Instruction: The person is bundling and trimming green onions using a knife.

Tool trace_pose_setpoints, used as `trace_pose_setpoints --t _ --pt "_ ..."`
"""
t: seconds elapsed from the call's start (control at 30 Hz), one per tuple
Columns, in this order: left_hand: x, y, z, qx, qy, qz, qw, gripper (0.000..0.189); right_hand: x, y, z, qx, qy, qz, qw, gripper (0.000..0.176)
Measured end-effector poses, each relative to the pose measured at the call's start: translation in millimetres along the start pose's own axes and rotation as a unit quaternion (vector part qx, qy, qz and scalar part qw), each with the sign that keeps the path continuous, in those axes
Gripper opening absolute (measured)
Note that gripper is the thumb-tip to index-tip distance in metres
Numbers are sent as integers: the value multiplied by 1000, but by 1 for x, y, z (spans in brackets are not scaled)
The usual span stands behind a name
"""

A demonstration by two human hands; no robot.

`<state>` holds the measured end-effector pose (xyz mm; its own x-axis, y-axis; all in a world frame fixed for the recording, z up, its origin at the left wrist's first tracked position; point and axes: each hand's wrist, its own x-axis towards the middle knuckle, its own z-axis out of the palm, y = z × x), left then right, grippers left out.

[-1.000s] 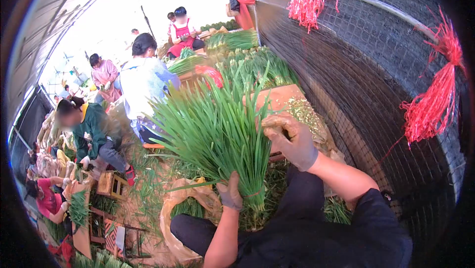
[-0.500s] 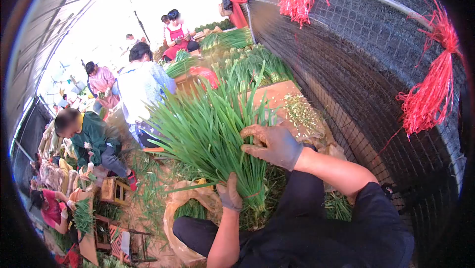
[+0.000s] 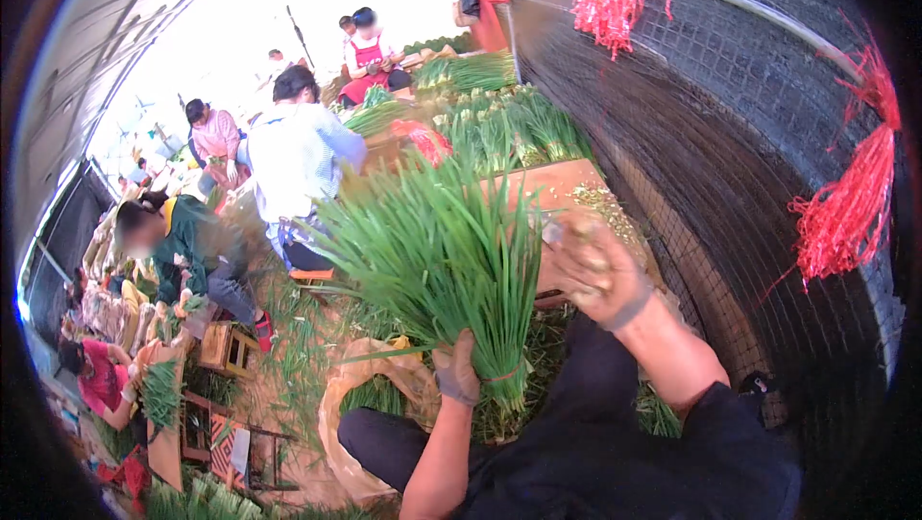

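Observation:
My left hand [image 3: 455,368], in a grey-palmed work glove, is closed around the lower part of a large bunch of garlic chives [image 3: 451,251]. The long green leaves fan up and to the left, and a thin red band [image 3: 504,376] circles the stems near their cut ends. To the right of the leaves is my gloved right hand [image 3: 600,270], raised and apart from the bunch. Motion smears its fingers, so their pose and anything in them cannot be made out.
Behind my right hand is a board [image 3: 552,184] strewn with pale trimmings. More bunches [image 3: 519,126] lie beyond it. Red plastic strips [image 3: 850,193] hang from a rail at right. An open plastic sack [image 3: 336,414] lies by my knee. Several co-workers [image 3: 303,155] sit at left.
My right hand has moved off the chive leaves, to the right. My left hand keeps its hold on the bunch. The whole view has shifted slightly.

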<state>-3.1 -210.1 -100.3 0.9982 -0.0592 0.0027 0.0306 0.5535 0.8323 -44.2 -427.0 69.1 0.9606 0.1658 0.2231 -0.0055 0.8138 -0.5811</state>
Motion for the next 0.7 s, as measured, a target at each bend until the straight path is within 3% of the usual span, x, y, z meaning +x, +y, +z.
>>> trace_pose_setpoints --t 0.03,0.07,0.1,0.13,0.17,0.2,0.27,0.3,0.37,0.4,0.47,0.57,0.6,0.7 --pt "0 2 0 25 -4 15 1000 39 -8 -4 13 -13 41 -80 996 25" --pt "-1 5 0 52 -9 28 998 40 -8 -10 13 -12 39 -75 996 25" --pt "-1 7 2 51 -6 29 998 40 -7 -21 11 -195 -108 86 971 28" --pt "-2 10 4 59 -10 31 998 40 -8 -27 11 -363 -245 238 867 32" --pt "-4 13 8 67 -16 31 997 40 -3 -17 23 -479 -278 189 811 39" --pt "-7 15 13 66 -18 28 997 40 0 -7 29 -479 -274 190 812 39" --pt "-12 20 21 92 -14 42 995 39 5 9 34 -646 -135 91 746 38" --pt "-11 17 19 92 -15 42 995 39 10 14 39 -646 -133 90 746 38" --pt "-8 12 14 135 -20 16 991 38 22 20 46 -632 -2 68 772 27" --pt "-9 9 12 135 -21 16 990 38 28 23 42 -632 -2 68 772 27" --pt "-13 11 17 164 13 35 986 39 41 32 25 -763 -7 -135 633 29" --pt "-7 3 8 234 26 34 971 54 50 40 6 -785 2 -152 600 34" --pt "-7 0 5 233 27 33 971 54 51 42 1 -803 8 -153 576 36" --pt "-7 4 13 183 49 45 981 43 47 34 9 -809 21 -89 581 38"
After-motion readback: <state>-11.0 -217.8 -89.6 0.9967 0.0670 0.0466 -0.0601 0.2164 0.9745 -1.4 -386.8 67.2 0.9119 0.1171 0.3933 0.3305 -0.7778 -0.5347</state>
